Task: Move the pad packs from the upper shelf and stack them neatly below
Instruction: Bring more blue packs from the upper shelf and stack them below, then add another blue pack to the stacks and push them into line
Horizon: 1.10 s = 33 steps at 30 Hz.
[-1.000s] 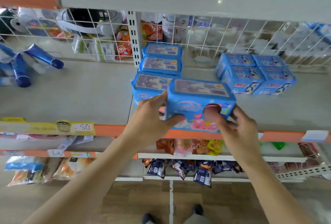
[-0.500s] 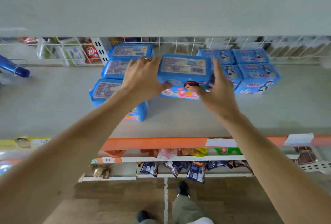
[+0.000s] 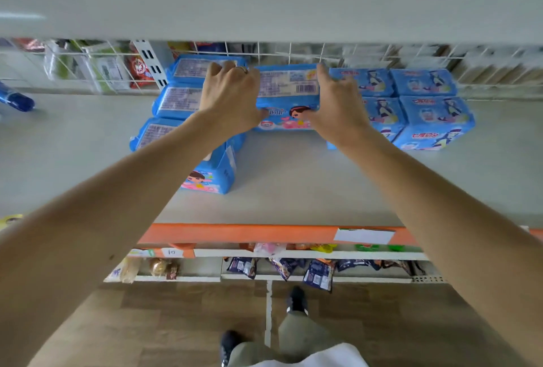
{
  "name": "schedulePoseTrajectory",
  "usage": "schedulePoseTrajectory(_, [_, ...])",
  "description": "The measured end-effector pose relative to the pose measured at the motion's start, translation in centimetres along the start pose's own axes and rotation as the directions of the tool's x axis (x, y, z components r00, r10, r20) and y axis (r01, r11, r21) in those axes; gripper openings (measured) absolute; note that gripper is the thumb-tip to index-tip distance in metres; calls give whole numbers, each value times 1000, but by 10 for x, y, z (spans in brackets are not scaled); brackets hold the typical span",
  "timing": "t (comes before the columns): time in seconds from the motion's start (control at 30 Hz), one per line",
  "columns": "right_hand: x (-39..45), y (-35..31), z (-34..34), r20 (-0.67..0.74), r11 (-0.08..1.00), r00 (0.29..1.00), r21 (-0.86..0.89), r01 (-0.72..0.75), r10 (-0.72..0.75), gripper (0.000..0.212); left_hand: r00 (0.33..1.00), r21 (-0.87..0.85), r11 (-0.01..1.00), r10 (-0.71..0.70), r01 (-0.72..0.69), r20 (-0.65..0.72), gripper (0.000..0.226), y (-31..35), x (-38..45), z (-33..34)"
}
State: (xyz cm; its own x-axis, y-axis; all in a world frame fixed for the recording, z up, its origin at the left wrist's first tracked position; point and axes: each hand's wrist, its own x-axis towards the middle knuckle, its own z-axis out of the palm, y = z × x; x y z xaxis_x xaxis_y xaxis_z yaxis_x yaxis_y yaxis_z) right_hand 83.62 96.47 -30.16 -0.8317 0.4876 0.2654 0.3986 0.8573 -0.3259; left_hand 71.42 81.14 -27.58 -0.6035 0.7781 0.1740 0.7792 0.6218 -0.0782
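Pad pack (image 3: 288,87) sits on the shelf (image 3: 293,184), gripped between our two hands. Our left hand (image 3: 232,99) and right hand (image 3: 338,105) curl round its ends.

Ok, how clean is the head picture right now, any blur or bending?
Head view: wide-angle bending curves the orange shelf edge; wire back grid smeared at the edges; pad pack between both hands stays sharp, barcode visible; soft, even light.
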Motion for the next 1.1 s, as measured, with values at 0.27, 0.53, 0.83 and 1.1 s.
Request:
schedulePoseTrajectory(0.27, [29, -4, 7, 74, 970, 996, -241, -35, 54, 47, 999, 72, 997, -23, 21, 24, 41, -3, 23, 10])
schedulePoseTrajectory(0.53, [36, -2, 8, 51, 970, 996, -234, -63, 77, 55, 1000, 84, 996, -21, 21, -1, 48, -6, 32, 19])
schedulePoseTrajectory(0.83, [-27, -25, -4, -13, 983, 992, -133, -128, 127, 65, 1000, -118, 993, 2, -5, -19, 62, -8, -38, 2])
schedulePoseTrajectory(1.1, [-180, -101, -8, -41, 971, 979, 137, -194, 201, 68, 981, -426, 905, -87, 4, -175, 69, -27, -192, -1])
